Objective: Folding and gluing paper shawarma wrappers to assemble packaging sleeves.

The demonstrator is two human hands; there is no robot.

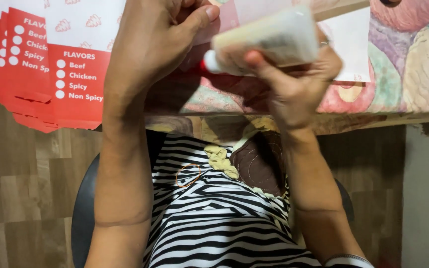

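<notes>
My right hand (294, 82) grips a whitish squeeze bottle (274, 37) lying sideways, its nozzle end pointing left, a red cap or tip (205, 66) just below it. My left hand (157, 37) is at the nozzle end, thumb pressed near the bottle's tip, fingers curled; what it pinches is hidden. Both hands hover over a table covered with a colourful patterned cloth (413, 59). A white sheet of paper (351, 42) lies under the bottle on the cloth.
A stack of red and white printed paper bags (60, 64) overhangs the table's left edge. Below are my striped clothing (214, 218), a rubber band (188, 174) on my lap, a dark chair seat (83, 208) and wood floor (21, 188).
</notes>
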